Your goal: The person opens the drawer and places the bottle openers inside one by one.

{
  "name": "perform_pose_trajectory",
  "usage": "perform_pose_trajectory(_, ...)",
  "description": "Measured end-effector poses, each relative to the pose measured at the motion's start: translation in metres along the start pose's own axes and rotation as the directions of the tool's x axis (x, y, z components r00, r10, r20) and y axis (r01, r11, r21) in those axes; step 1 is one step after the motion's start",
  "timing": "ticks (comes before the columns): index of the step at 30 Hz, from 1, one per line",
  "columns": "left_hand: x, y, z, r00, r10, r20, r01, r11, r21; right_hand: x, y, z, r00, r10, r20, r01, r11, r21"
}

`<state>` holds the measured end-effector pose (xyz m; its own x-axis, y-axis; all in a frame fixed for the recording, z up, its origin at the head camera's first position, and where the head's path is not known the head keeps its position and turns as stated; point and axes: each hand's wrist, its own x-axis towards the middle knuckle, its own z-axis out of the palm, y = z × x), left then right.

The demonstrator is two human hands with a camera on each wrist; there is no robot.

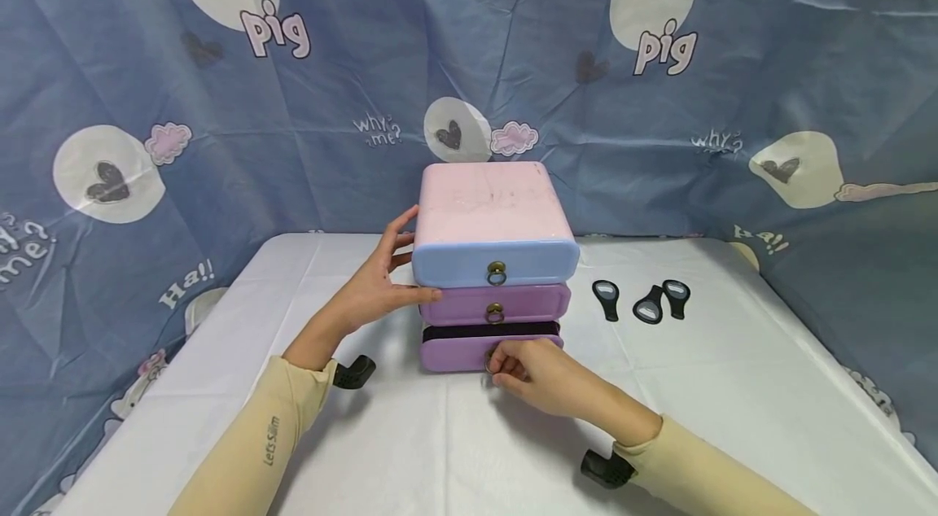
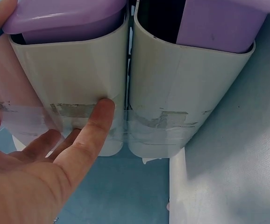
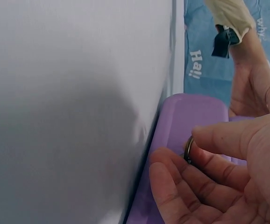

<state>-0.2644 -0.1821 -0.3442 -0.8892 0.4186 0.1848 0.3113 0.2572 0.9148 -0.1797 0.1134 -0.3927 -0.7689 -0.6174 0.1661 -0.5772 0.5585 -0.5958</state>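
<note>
A three-tier drawer unit (image 1: 493,207) stands on the white table, its top pink, with a blue top drawer (image 1: 454,264) and two purple ones below. The bottom drawer (image 1: 454,355) sits partly pulled out, a dark gap showing above its front. My right hand (image 1: 545,376) pinches that drawer's ring pull (image 3: 188,149) between thumb and fingers. Against the unit's left side rests my left hand (image 1: 374,284), its fingers spread; in the left wrist view its fingertips touch the pale casing (image 2: 79,70), which has worn tape strips. The middle drawer (image 1: 454,306) has its own ring.
Right of the unit lie several small black magnifiers (image 1: 605,300) on the white tablecloth (image 1: 696,402). A blue printed cloth (image 1: 469,36) hangs behind and round the table.
</note>
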Motion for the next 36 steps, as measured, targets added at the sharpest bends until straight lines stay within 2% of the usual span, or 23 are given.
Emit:
perform_pose_trajectory(12,-0.001,0.001,0.0,1.0,-0.003,-0.001,0.003,1.0,-0.004,-0.022,-0.015,0.005,1.0,-0.031,0.006,0.031,1.0,0.006)
perform_pose_trajectory(24,-0.001,0.002,-0.001,1.0,0.003,0.001,-0.003,1.0,0.006,-0.046,-0.03,0.013,0.997,0.017,0.073,-0.02,0.998,0.053)
perform_pose_trajectory(36,-0.001,0.0,0.0,1.0,0.005,0.003,-0.005,1.0,0.008,-0.058,-0.037,0.019,0.993,0.033,0.114,-0.04,0.998,0.052)
